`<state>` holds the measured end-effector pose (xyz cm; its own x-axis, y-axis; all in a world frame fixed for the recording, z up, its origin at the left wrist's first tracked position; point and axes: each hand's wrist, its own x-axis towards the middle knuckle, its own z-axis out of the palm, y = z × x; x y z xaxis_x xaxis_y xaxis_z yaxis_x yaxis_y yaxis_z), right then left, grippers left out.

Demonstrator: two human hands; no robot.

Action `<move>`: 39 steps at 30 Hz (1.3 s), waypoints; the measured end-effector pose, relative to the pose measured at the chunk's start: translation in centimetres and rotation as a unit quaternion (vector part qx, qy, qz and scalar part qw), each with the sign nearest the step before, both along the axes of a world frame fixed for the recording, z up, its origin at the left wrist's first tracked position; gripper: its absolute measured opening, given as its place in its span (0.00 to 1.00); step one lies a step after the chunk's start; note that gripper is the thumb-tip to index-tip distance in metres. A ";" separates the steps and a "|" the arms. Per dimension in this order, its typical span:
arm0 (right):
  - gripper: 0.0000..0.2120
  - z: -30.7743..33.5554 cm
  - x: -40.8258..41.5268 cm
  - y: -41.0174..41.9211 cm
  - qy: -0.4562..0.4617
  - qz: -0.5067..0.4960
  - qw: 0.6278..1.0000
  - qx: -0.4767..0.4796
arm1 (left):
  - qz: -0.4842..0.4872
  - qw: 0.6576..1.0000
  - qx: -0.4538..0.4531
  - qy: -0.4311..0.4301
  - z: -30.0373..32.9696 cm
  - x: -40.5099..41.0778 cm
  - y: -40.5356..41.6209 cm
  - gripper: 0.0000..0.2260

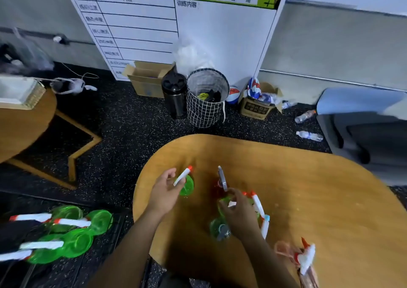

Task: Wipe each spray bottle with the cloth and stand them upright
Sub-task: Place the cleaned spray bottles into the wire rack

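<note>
Six spray bottles counted on the bench (308, 177). Left hand (164, 192), fingers loosely curled, holds nothing; one green bottle (186, 183) stands upright just beyond it. Right hand (240, 212) grips the top of a second green bottle (223, 201). A red bottle (220, 186) stands just beyond the right hand. Remaining bottles partly hidden or blurred. Four green bottles (66, 234) lie on the floor, left of the left hand.

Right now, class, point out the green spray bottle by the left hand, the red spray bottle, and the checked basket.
green spray bottle (187, 186), head view, on its green body.
red spray bottle (217, 188), head view, on its red body.
checked basket (203, 111), head view, on its grid-patterned wall.
</note>
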<state>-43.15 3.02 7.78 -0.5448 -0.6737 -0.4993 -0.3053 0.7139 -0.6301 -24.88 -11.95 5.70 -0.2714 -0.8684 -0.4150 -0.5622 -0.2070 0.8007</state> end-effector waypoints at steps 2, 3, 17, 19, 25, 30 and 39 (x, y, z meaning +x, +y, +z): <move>0.25 -0.7 -0.2 -0.1 -0.003 -0.011 1.000 0.008 | -0.019 0.999 -0.008 -0.033 -1.2 -0.1 -1.2 0.27; 0.26 -1.1 -0.3 -0.4 0.003 -0.014 1.000 0.007 | -0.031 0.998 -0.006 -0.047 -1.9 -0.2 -1.9 0.28; 0.23 -7.2 -1.4 -8.2 0.053 0.008 0.993 0.109 | -0.141 0.978 0.093 -0.126 -8.3 -1.9 -5.1 0.22; 0.20 -7.5 -1.1 -8.4 0.061 -0.003 0.992 0.106 | -0.123 0.980 0.100 -0.117 -8.5 -2.2 -5.2 0.21; 0.15 -7.3 -0.2 -8.8 0.059 -0.014 0.994 0.092 | -0.083 0.985 0.124 -0.089 -7.9 -2.2 -5.0 0.17; 0.14 -4.6 0.8 -10.0 0.058 0.009 0.998 0.034 | 0.076 0.982 0.165 0.043 -4.6 -1.3 -4.3 0.04; 0.12 3.7 3.9 -11.3 0.059 0.094 0.988 -0.111 | 0.172 0.958 0.111 0.202 4.4 1.7 -1.8 0.08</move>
<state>-39.21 -8.27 11.52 -0.4461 -0.8537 -0.2686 -0.4996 0.4865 -0.7167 -23.20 -13.71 10.07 -0.1632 -0.8375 -0.5215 -0.0830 -0.5150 0.8531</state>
